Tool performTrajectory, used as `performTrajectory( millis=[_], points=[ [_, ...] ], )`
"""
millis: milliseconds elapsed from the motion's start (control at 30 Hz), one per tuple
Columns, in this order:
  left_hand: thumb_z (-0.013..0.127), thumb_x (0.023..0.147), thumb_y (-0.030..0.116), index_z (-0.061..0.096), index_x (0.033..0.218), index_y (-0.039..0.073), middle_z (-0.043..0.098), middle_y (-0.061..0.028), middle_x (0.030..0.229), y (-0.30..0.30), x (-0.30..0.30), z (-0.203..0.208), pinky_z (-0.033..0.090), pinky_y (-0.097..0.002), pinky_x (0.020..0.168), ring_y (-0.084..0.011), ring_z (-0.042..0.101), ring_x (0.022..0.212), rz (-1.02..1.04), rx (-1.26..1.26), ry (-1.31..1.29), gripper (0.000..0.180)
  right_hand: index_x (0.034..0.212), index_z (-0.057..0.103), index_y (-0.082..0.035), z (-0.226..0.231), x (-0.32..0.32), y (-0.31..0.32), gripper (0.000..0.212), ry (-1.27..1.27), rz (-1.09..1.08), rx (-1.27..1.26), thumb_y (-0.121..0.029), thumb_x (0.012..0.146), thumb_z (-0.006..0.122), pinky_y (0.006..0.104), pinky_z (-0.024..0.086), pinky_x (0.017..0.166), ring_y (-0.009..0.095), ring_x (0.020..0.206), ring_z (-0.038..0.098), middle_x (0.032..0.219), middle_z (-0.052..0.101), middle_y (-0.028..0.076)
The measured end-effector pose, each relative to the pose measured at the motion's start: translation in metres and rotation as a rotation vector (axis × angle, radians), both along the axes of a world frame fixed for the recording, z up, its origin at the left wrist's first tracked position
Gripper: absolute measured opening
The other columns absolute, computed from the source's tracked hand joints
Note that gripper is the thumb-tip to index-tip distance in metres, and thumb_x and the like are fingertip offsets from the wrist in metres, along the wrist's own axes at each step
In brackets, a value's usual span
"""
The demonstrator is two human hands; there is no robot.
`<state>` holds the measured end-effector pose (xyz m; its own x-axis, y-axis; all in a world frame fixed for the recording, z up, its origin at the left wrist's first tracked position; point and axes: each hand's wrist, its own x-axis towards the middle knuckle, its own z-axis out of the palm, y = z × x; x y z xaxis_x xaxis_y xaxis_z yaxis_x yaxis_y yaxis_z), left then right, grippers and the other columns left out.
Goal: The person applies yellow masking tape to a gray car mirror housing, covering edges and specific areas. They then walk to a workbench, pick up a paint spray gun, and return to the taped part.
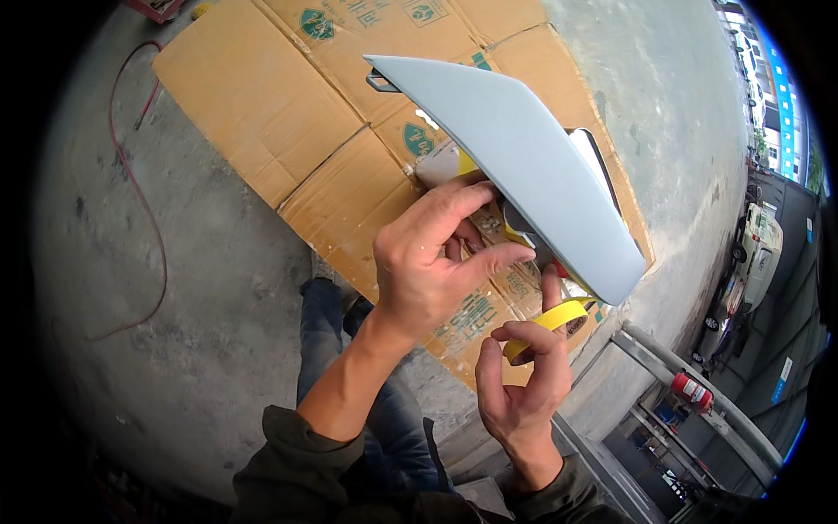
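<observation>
1. The grey panel (524, 157) is found between one and two o'clock from the left hand (423, 271) and at about twelve o'clock from the right hand (528, 384).

2. The left thumb and forefinger are parted by a moderate gap, with their tips set close to the panel's near edge. The other fingers are curled and partly hidden; whether anything is pinched by this hand cannot be told.

3. A roll of yellow tape (559, 316) is held in the right hand, the fingers being bent around it, with one finger extended toward twelve o'clock. Yellow is also seen along the panel's edge just beyond the roll.

4. The panel's long axis is laid from between ten and eleven o'clock to between four and five. Its narrow tip is pointed toward the former, its broader, rounded end toward the latter, near the roll.

5. Flattened cardboard (305, 148) is spread beneath the panel; how the panel is supported cannot be made out.
</observation>
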<state>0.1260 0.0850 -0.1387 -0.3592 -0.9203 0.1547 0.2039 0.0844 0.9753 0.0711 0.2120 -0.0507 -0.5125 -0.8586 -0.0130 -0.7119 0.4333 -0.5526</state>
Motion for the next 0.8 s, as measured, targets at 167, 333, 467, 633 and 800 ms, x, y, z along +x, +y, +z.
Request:
performTrajectory(
  millis=[167, 333, 467, 633, 800],
  points=[
    [0.083, 0.066, 0.0, 0.065, 0.105, -0.006, 0.07, -0.0154, 0.098, -0.01, 0.002, -0.008, 0.054, -0.0251, 0.059, -0.0147, 0.068, 0.07, -0.019, -0.138, -0.025, 0.043, 0.096, 0.053, -0.003, -0.005, 0.0, -0.001, 0.028, 0.017, -0.001, -0.016, 0.002, 0.073, 0.068, 0.0237, 0.045, 0.053, 0.025, 0.084, 0.063, 0.129, 0.048, 0.039],
    [0.076, 0.071, -0.006, 0.066, 0.099, -0.007, 0.071, -0.017, 0.095, -0.028, 0.01, -0.014, 0.055, -0.0268, 0.061, -0.017, 0.069, 0.072, -0.018, -0.374, -0.104, 0.03, 0.093, 0.052, -0.005, -0.007, 0.002, -0.005, 0.026, 0.021, -0.022, -0.051, 0.006, 0.073, 0.064, 0.02, 0.04, 0.053, 0.011, 0.064, 0.055, 0.129, 0.048, 0.039],
    [0.078, 0.071, -0.003, 0.066, 0.1, -0.005, 0.068, -0.0092, 0.087, -0.025, 0.017, -0.004, 0.052, -0.0233, 0.06, -0.0132, 0.064, 0.067, -0.108, -0.094, -0.164, 0.031, 0.097, 0.055, -0.003, 0.0, -0.002, -0.003, 0.029, 0.023, 0.019, 0.01, 0.001, 0.072, 0.07, 0.0279, 0.05, 0.055, 0.029, 0.082, 0.067, 0.129, 0.05, 0.035],
    [0.075, 0.083, 0.017, 0.064, 0.096, 0.001, 0.057, 0.0028, 0.075, -0.031, 0.022, 0.032, 0.037, -0.0173, 0.047, -0.0031, 0.045, 0.055, -0.214, 0.731, 0.041, 0.024, 0.098, 0.057, -0.005, 0.02, 0.001, -0.003, 0.03, -0.073, -0.065, -0.077, 0.0, 0.072, 0.07, 0.0311, 0.053, 0.059, 0.031, 0.082, 0.068, 0.129, 0.051, 0.033],
    [0.067, 0.091, 0.025, 0.058, 0.082, 0.009, 0.052, 0.0039, 0.072, -0.041, 0.009, 0.061, 0.028, -0.0173, 0.041, -0.0009, 0.04, 0.051, -0.29, 0.992, 0.002, 0.021, 0.095, 0.059, -0.006, 0.042, 0.011, 0.016, 0.028, -0.149, -0.049, -0.187, 0.0, 0.07, 0.07, 0.031, 0.052, 0.057, 0.029, 0.077, 0.067, 0.126, 0.057, 0.026]
  ],
)
